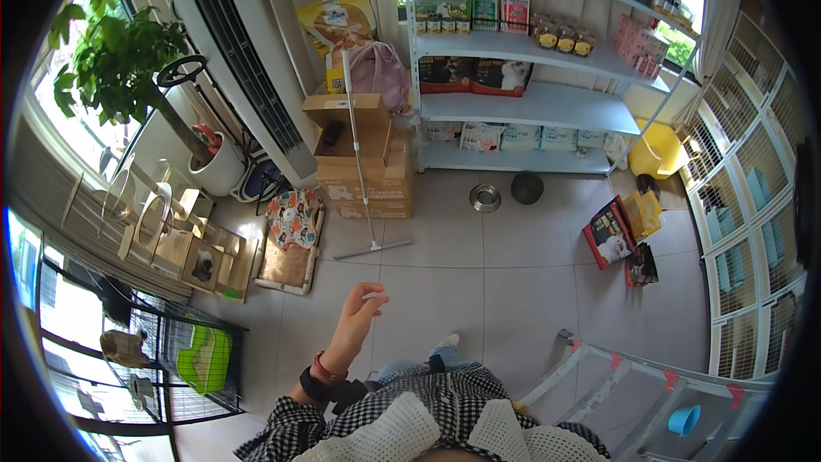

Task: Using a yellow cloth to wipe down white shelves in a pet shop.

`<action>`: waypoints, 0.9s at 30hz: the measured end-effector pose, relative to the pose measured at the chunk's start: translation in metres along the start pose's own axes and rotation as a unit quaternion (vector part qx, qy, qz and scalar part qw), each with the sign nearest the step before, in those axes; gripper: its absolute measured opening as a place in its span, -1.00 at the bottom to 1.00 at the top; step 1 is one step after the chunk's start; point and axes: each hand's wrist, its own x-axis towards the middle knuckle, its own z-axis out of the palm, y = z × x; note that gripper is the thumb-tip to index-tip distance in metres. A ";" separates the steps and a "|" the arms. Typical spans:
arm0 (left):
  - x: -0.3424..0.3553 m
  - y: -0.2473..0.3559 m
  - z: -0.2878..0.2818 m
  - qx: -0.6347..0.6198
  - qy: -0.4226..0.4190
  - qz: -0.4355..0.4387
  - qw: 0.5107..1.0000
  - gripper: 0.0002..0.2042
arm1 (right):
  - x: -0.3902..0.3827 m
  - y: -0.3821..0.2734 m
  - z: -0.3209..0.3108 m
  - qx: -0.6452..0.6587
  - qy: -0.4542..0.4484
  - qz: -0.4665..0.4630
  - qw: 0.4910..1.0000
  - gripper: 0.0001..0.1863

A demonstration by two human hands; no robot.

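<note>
My left hand [353,318] is raised in front of my body, fingers loosely bent and a little apart, with nothing in it. A dark band and a reddish bracelet [326,370] circle its wrist. Beyond it, apart from the fingers, a long-handled floor squeegee [359,167] leans against stacked cardboard boxes [370,197], its blade on the tiles. The top box [363,111] has its flaps up and a dark object inside. My right hand does not show.
Metal shelves [530,103] hold packages and jars. Two bowls, one steel [484,198], one dark [527,187], and several bags [609,235] stand on the floor. A ladder [616,376] is close on my right. A pet bed [291,244], wooden cat furniture [205,261] and cages line the left.
</note>
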 end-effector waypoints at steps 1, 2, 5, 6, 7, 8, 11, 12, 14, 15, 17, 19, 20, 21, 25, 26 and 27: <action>0.034 0.001 0.005 0.010 0.015 -0.005 1.000 -0.82 | -0.007 -0.012 -0.003 0.005 -0.029 0.018 0.999 -0.57; 0.042 -0.002 -0.007 -0.003 0.066 -0.021 0.998 -0.83 | -0.012 0.011 0.018 0.197 -0.056 -0.155 0.966 -0.65; 0.070 0.012 0.005 0.027 0.093 0.053 0.994 -0.81 | 0.087 0.026 -0.034 0.480 -0.349 0.112 0.797 -0.47; 0.089 0.011 0.009 0.023 0.083 0.040 0.996 -0.81 | 0.137 0.025 -0.039 0.564 -0.332 0.132 0.745 -0.32; 0.112 0.001 0.011 0.063 0.075 0.068 0.993 -0.77 | 0.187 0.016 -0.054 0.626 -0.253 0.101 0.731 -0.29; 0.131 -0.005 0.015 0.101 0.065 0.096 0.988 -0.73 | 0.237 0.007 -0.075 0.584 -0.255 0.094 0.765 -0.30; 0.183 0.011 0.032 0.257 -0.009 0.079 0.963 -0.61 | 0.351 -0.011 -0.175 0.659 -0.217 -0.025 0.720 -0.28; 0.200 0.019 0.041 0.256 -0.010 0.071 0.964 -0.61 | 0.379 -0.015 -0.208 0.708 -0.217 -0.067 0.669 -0.30; 0.241 0.032 0.058 0.469 0.051 0.237 0.849 -0.57 | 0.418 -0.020 -0.260 0.750 -0.226 -0.142 0.606 -0.33; 0.264 0.038 0.064 0.529 0.073 0.290 0.794 -0.56 | 0.436 -0.022 -0.277 0.747 -0.236 -0.175 0.597 -0.35; 0.318 0.050 0.071 0.513 0.062 0.343 0.784 -0.49 | 0.468 -0.027 -0.294 0.759 -0.176 -0.184 0.599 -0.34; 0.365 0.061 0.065 0.488 -0.021 0.294 0.821 -0.48 | 0.494 -0.020 -0.296 0.792 -0.128 -0.175 0.571 -0.36; 0.383 0.067 0.065 0.464 -0.095 0.245 0.846 -0.47 | 0.503 -0.015 -0.292 0.792 -0.131 -0.162 0.573 -0.36; 0.402 0.071 0.072 0.439 -0.111 0.270 0.849 -0.49 | 0.515 -0.011 -0.284 0.799 -0.147 -0.142 0.566 -0.39; 0.464 0.084 0.116 0.422 -0.213 0.267 0.840 -0.50 | 0.560 0.013 -0.252 0.809 -0.148 -0.079 0.563 -0.45; 0.478 0.089 0.128 0.423 -0.235 0.266 0.834 -0.50 | 0.563 0.019 -0.243 0.812 -0.147 -0.056 0.563 -0.45; 0.494 0.095 0.141 0.407 -0.271 0.317 0.813 -0.49 | 0.568 0.025 -0.232 0.812 -0.122 -0.025 0.570 -0.45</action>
